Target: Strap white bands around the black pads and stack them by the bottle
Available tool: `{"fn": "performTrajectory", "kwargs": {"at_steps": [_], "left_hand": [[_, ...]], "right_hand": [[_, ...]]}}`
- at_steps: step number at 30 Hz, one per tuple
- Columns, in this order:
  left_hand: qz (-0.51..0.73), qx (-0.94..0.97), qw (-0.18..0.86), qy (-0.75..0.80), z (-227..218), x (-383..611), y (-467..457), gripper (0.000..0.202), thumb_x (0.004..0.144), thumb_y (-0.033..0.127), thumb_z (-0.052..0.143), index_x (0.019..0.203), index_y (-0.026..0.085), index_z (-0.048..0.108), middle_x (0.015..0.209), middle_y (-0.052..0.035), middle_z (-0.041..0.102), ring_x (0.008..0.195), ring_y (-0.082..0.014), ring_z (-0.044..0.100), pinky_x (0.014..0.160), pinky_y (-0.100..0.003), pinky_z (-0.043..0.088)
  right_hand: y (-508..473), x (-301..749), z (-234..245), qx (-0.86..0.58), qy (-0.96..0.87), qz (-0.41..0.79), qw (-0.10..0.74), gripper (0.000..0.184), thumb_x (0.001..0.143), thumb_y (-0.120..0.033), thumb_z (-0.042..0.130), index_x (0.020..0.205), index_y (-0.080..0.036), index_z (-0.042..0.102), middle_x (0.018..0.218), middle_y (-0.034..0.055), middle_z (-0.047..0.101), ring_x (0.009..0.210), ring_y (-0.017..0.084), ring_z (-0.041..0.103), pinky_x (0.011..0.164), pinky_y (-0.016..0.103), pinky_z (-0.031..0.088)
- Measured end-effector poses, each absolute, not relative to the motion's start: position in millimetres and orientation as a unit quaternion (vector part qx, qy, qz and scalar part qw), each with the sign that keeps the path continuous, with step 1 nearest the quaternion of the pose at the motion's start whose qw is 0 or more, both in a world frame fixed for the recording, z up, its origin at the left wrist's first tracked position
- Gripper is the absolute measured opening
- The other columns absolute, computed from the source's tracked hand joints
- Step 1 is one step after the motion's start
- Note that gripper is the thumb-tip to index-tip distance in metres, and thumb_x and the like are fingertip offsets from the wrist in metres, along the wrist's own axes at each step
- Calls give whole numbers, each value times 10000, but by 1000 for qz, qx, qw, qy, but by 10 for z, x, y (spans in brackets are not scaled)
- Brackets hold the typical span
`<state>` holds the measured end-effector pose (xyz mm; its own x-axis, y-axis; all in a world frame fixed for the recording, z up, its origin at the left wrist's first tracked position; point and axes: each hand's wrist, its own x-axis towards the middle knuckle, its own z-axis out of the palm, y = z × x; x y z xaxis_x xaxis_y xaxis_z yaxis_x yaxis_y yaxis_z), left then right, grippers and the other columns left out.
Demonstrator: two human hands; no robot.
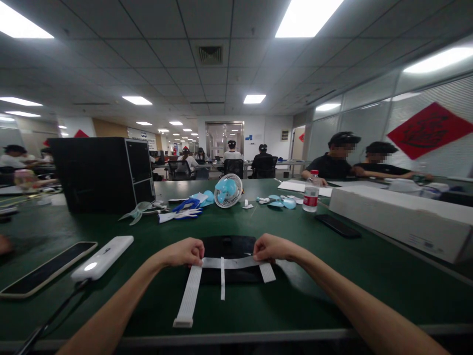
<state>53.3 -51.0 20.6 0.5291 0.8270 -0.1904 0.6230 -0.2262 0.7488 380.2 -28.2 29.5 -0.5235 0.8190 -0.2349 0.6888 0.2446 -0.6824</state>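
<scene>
A white flat ribbon cable [190, 296] is stretched between my two hands over a flat black object [225, 242] on the table. My left hand [188, 252] pinches the cable near a bend, from which one length runs toward me and ends in a white connector [183, 323]. At the other bend my right hand [272, 248] pinches it, and a short striped piece hangs below those fingers. The stretch between the hands looks greyish and smooth. A narrow white strip [222, 281] crosses its middle and points toward me. What the black object is, I cannot tell.
Left on the green table [148, 315] lie a phone [48, 268] and a white lit device [103, 259] with a cable. Farther back are a black case [99, 172], gloves [181, 212], a small fan [228, 191], a bottle [311, 192] and a long white box [399, 217]. People sit beyond.
</scene>
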Motion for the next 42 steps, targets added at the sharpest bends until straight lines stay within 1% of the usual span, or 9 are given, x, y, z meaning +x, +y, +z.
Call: {"fn": "performTrajectory", "kwargs": {"at_steps": [4,12,18,22,25,29,34,38,42], "left_hand": [[113,801,357,466,229,540,-533,257,715,357,618,913,196,595,801,5,630,744,-171,593,624,-258,432],[95,834,274,470,212,552,-524,280,724,400,607,922,202,621,824,-4,611,728,-170,566,592,-250,405],[47,857,211,467,245,582,-548,256,761,377,567,943,200,600,810,11,560,715,-140,518,591,-229,374],[53,879,165,443,278,660,-624,241,766,255,548,997,217,603,893,1,548,764,-136,504,641,-223,387],[63,904,183,382,287,739,-676,388,791,120,454,1123,264,593,1016,-12,553,861,-134,521,740,-226,409],[48,912,185,362,265,782,-676,472,791,74,427,1162,306,603,1030,-14,555,890,-135,533,776,-233,414],[61,914,183,358,218,765,-632,487,777,73,444,1165,315,609,1026,-11,561,864,-133,538,758,-227,423],[74,916,180,350,188,764,-617,491,763,55,438,1150,296,617,1014,-12,575,862,-133,546,757,-222,426],[86,917,173,349,168,764,-612,483,744,45,445,1132,273,622,1004,-13,591,868,-140,549,762,-230,425]], "right_hand": [[-303,3782,318,-492,-790,359,74,117,715,-229,617,771,-129,641,635,-11,592,533,84,495,477,191,375],[-270,3785,282,-500,-810,301,61,202,709,-278,639,848,-134,669,749,17,655,635,122,572,531,209,419],[-296,3766,285,-510,-825,236,52,243,670,-306,680,861,-156,685,811,20,669,723,146,593,545,209,402],[-348,3761,317,-521,-825,214,51,235,684,-329,678,854,-166,679,859,21,670,752,156,596,556,220,406],[-360,3765,331,-520,-828,202,55,221,691,-340,678,831,-170,674,856,18,664,753,159,593,558,225,406],[-428,3697,378,-498,-836,218,74,191,738,-306,644,848,-152,674,827,25,670,722,152,606,579,229,435],[-685,3409,389,-367,-903,134,181,225,848,-203,489,938,-156,689,945,54,666,840,150,604,757,255,469],[-821,3199,254,-255,-950,88,160,379,813,-54,427,1084,-164,668,1106,71,635,1025,162,557,930,274,413],[-835,3109,156,-253,-957,52,132,457,824,-26,377,1182,-165,624,1185,81,600,1085,173,517,969,290,387]]}}
